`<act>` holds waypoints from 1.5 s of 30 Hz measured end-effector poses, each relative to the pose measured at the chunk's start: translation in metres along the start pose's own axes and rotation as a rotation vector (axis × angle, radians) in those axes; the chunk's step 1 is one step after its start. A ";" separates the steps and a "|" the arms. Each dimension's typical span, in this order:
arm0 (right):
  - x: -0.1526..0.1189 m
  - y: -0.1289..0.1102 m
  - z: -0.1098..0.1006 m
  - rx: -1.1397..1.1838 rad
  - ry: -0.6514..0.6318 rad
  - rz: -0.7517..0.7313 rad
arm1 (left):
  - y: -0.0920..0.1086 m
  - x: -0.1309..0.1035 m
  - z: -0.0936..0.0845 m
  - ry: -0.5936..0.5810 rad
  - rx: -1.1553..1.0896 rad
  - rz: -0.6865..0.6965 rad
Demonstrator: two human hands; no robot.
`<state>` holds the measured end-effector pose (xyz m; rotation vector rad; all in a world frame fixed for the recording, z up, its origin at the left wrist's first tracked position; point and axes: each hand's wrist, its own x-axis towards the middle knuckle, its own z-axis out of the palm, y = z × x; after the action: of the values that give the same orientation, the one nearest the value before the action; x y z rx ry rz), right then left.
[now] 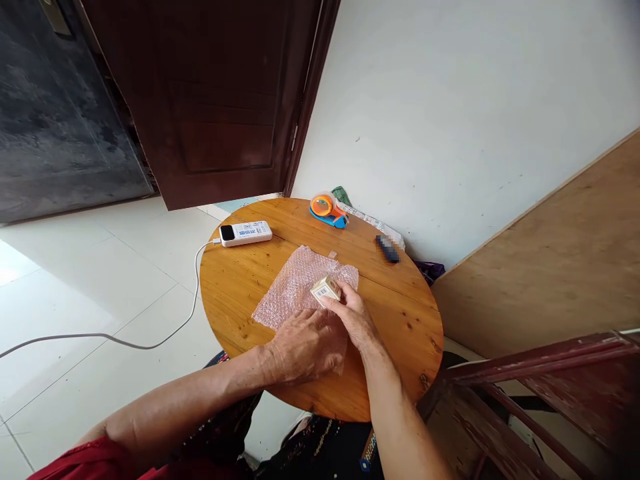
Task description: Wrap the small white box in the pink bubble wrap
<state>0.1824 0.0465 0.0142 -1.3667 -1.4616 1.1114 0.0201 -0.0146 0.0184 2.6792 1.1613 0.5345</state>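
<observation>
A sheet of pinkish bubble wrap (295,280) lies spread on the round wooden table (400,327). My right hand (354,315) grips a small cream-coloured box (323,293) between thumb and fingers, over the right part of the sheet. A barcode label shows on the box's near face. My left hand (307,343) rests palm down on the near part of the bubble wrap, its fingers stretched forward and partly hidden from view. It holds nothing that I can see.
Toward the table's back stand a white device (250,233) with a cable (195,293) running off left, and an orange and blue tape dispenser (329,209). A dark blurred object (387,249) lies at the right. A wall and a dark red door (220,100) border the far side.
</observation>
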 end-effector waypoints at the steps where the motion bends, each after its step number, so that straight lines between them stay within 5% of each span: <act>1: -0.001 0.001 -0.002 -0.024 -0.003 -0.013 | -0.005 -0.003 -0.004 0.017 -0.005 -0.043; 5: -0.006 0.000 -0.004 -0.042 -0.044 -0.057 | -0.032 -0.020 -0.014 0.021 0.030 -0.200; 9: -0.011 0.000 0.002 -0.179 -0.165 -0.139 | -0.047 -0.033 -0.012 0.047 0.006 -0.167; 15: -0.015 0.002 0.012 -0.435 -0.044 -0.261 | -0.046 -0.037 -0.007 0.080 -0.003 -0.174; 23: -0.014 -0.002 0.011 -0.518 -0.062 -0.264 | -0.048 -0.037 -0.006 0.095 -0.005 -0.191; 45: -0.013 -0.009 0.026 -0.541 0.056 -0.262 | -0.049 -0.034 -0.013 0.121 0.031 -0.198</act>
<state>0.1563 0.0319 0.0162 -1.4861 -1.9201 0.5215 -0.0389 -0.0058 0.0079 2.5483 1.4599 0.6567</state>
